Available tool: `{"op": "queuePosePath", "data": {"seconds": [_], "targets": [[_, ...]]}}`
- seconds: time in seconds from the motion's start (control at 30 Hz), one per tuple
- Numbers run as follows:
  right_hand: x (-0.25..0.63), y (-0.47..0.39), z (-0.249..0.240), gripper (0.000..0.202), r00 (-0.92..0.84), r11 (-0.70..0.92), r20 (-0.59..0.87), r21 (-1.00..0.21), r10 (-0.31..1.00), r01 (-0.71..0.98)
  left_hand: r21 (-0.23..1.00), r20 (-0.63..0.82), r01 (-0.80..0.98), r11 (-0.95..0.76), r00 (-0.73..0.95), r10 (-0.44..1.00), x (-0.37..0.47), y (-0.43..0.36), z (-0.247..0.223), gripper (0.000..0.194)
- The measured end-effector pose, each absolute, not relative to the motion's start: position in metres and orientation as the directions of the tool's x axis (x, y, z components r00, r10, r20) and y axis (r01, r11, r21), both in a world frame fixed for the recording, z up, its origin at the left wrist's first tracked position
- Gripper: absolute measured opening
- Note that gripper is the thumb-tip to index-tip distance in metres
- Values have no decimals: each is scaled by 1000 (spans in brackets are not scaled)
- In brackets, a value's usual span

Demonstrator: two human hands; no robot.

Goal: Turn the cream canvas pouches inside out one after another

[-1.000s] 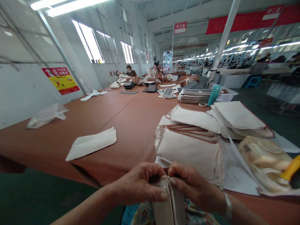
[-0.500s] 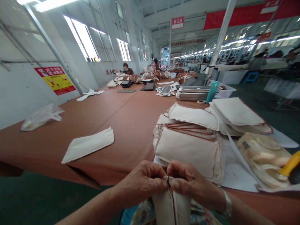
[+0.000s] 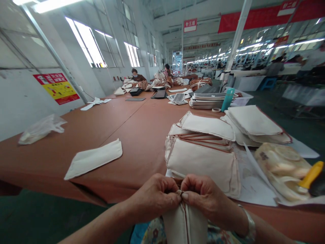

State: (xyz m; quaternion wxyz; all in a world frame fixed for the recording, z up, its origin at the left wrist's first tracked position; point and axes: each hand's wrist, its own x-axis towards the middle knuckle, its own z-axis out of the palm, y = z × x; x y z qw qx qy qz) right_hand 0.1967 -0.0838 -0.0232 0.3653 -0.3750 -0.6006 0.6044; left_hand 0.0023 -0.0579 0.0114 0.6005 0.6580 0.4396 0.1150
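A cream fabric piece (image 3: 175, 223) with a brown-edged seam down its middle hangs over my lap at the table's front edge. My left hand (image 3: 162, 193) pinches its top end just left of the seam. On the other side of the seam, my right hand (image 3: 200, 195) pinches the same end, thumb and fingers pressed together. The two thumbs nearly meet at the seam. Just beyond my hands lies a stack of cream fabric pieces (image 3: 200, 164) with brown edges. One single cream piece (image 3: 93, 159) rests apart on the left of the table.
The brown-covered table (image 3: 137, 132) stretches away ahead. On the right sit a cut plastic container (image 3: 279, 169), a yellow-handled tool (image 3: 312, 174) and another cream stack (image 3: 256, 122). A teal bottle (image 3: 228, 100) stands by stacked panels (image 3: 207, 101). A person (image 3: 137, 75) sits at the far end.
The thumbs have drawn closer together over the seam at the fabric's top end. The view has shifted slightly, and both hands keep their pinch.
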Motion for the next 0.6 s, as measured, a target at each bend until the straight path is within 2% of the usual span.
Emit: {"op": "queuePosePath", "data": {"seconds": [0.1, 0.2, 0.3, 0.4, 0.47, 0.53, 0.6], "targets": [[195, -87, -24, 9, -413, 77, 41, -994, 910, 71, 881, -401, 457, 125, 581, 708, 4, -59, 9, 21], [196, -89, -25, 8, -440, 288, 239, -957, 866, 46, 886, -435, 408, 220, 567, 699, 5, -62, 7, 12], [200, -90, -26, 15, -487, 535, 443, -843, 753, 59, 865, -501, 272, 422, 536, 680, 6, -67, 8, 11], [206, -90, -29, 18, -513, 692, 548, -710, 661, 135, 831, -505, 80, 551, 526, 684, 7, -72, 9, 19], [210, -90, -33, 19, -549, 768, 585, -615, 597, 179, 823, -489, 26, 568, 542, 683, 8, -73, 7, 27], [212, -93, -35, 20, -579, 819, 607, -535, 544, 209, 831, -482, 53, 554, 566, 669, 7, -73, 5, 31], [214, -98, -36, 19, -571, 819, 616, -538, 543, 199, 865, -449, 102, 491, 594, 668, 5, -72, 3, 35]]}}
